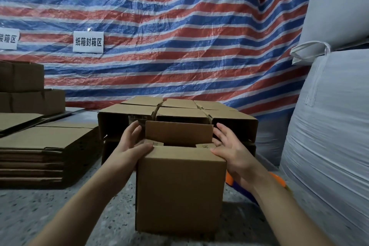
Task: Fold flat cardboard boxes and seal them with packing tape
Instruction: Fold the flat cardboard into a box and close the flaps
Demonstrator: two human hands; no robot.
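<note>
Hands flank the cardboard box [180, 187] on the concrete floor [60, 215]: left hand [131, 146] w/ thumb on top edge, right hand [229, 148] fingers straight against its side. Far flap [178, 133] upright; orange thing [229, 180] behind right wrist, maybe a tape dispenser.

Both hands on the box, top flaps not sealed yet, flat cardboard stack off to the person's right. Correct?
One thing is wrong: the flat cardboard stack lies to the person's left, not right; on the right are big white sacks. The head view shows it. The rest holds: left hand and right hand are on the box, far flap up, no tape on it.
</note>
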